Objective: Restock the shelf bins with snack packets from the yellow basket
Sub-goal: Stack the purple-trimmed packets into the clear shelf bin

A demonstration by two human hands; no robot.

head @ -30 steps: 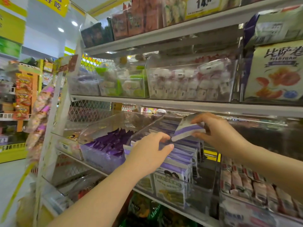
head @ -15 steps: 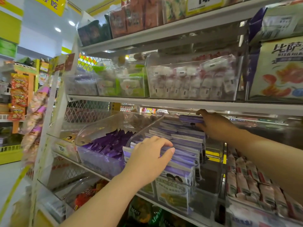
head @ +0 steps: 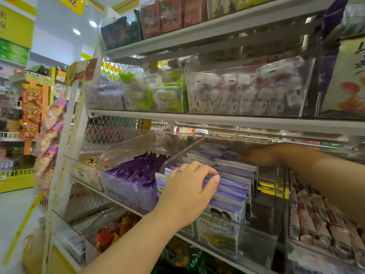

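Right hand deeper — far among packets

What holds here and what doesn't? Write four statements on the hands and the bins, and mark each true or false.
1. The left hand has its fingers curled over the tops of the purple-and-white packets in the clear bin. True.
2. A yellow basket stands on the shelf beside the hands. False: no yellow basket is in view.
3. The neighbouring bin, to the left, holds dark purple packets. True.
4. The right hand reaches into the neighbouring bin. False: it reaches to the back of the same clear bin that the left hand is in.
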